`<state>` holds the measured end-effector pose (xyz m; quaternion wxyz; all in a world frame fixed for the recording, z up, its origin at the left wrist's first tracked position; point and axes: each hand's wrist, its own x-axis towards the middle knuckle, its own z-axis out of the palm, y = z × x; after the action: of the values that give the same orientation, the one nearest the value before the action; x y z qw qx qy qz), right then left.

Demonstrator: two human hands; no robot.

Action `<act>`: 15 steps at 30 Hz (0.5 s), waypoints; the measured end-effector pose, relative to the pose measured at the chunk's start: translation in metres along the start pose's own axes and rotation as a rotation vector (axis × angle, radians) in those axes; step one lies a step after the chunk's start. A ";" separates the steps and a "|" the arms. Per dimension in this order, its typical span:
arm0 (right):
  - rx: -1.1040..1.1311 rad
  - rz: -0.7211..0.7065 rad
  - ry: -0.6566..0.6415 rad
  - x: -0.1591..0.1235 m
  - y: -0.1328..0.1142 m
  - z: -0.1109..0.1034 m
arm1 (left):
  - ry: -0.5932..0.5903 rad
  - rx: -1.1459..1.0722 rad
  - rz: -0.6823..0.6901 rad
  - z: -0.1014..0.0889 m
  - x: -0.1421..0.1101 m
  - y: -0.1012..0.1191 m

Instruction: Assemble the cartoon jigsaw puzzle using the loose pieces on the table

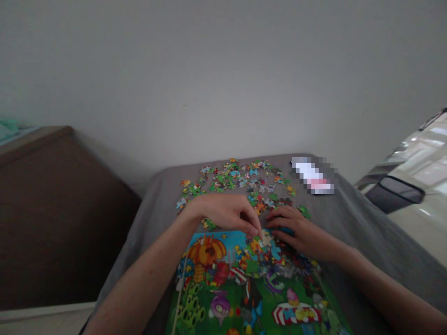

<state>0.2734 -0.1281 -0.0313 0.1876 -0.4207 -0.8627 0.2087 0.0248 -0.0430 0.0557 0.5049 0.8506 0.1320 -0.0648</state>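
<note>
A colourful jigsaw puzzle [223, 298], largely filled in, lies on the grey cloth close to me. My left hand [226, 216] reaches over its upper edge, thumb and index finger pinched together and pointing down. Whatever may be between those fingertips is too small to make out. Right beside them is a pale, puzzle-piece-shaped patch [267, 238]. My right hand [296, 230] rests palm down on the puzzle's upper right corner, its fingers spread and stretched out. A bit of blue shows between these fingers. Loose puzzle pieces [223, 179] are scattered just beyond both hands.
A phone [312, 176] with a blurred-out screen lies at the far right of the grey cloth [160, 186]. Behind stands a plain wall [223, 93]. To the left is a dark brown panel [63, 209], and a dark-framed object [401, 188] is at the right.
</note>
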 end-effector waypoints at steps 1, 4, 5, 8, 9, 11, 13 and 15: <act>-0.004 0.009 -0.007 0.000 -0.001 -0.001 | 0.012 0.005 -0.016 -0.005 -0.005 -0.001; 0.000 0.012 -0.015 0.000 -0.001 -0.001 | 0.010 0.006 -0.051 -0.006 -0.007 -0.003; 0.005 0.009 -0.011 0.000 -0.001 -0.001 | -0.011 -0.002 -0.054 -0.001 -0.004 -0.005; 0.018 -0.003 0.008 -0.001 0.002 0.001 | -0.132 0.007 -0.041 0.022 0.015 -0.006; 0.019 -0.008 0.014 -0.001 0.003 0.002 | -0.170 0.040 -0.042 0.030 0.022 -0.005; 0.018 -0.017 0.023 -0.002 0.004 0.003 | -0.134 0.170 -0.037 0.037 0.028 -0.001; 0.015 -0.014 0.024 -0.002 0.004 0.003 | 0.081 0.310 -0.039 0.030 0.021 0.004; 0.015 -0.005 0.021 -0.003 0.004 0.003 | 0.372 0.376 -0.094 0.008 0.001 0.003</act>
<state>0.2760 -0.1288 -0.0364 0.2004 -0.4194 -0.8601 0.2100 0.0268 -0.0508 0.0543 0.3013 0.9197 0.2477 0.0459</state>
